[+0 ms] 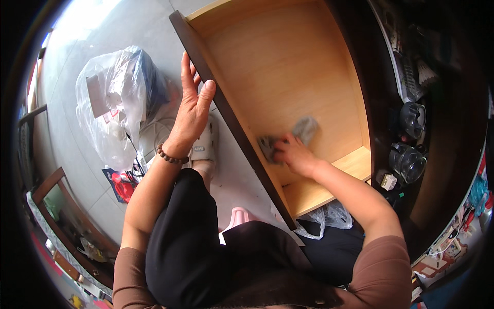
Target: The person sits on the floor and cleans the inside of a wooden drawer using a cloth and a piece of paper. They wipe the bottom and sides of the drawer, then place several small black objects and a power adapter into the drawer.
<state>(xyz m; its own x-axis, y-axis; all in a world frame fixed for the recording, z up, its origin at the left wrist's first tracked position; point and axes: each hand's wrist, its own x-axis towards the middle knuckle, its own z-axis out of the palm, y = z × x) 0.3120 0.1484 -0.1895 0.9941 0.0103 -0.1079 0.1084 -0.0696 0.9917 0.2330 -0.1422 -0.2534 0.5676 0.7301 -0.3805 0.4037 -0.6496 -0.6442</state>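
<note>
A pulled-out drawer (278, 65) with a pale wood inside and a dark front panel (231, 112) stands before me. Down in it, my right hand (295, 154) grips a grey cloth (305, 129), both blurred. Part of the cloth bunches under the fingers near the front wall, and another part lies farther along the drawer bottom. My left hand (195, 100), fingers apart, rests against the outer side of the front panel, its thumb at the top edge. A brown bead bracelet (170, 155) circles the left wrist.
A filled clear plastic bag (119, 89) and a red item in packaging (122, 185) lie on the grey floor at left. Glass vessels (408, 162) stand right of the drawer. Beneath its near end is a plastic bag (334, 216). A pink plastic stool (240, 215) shows below me.
</note>
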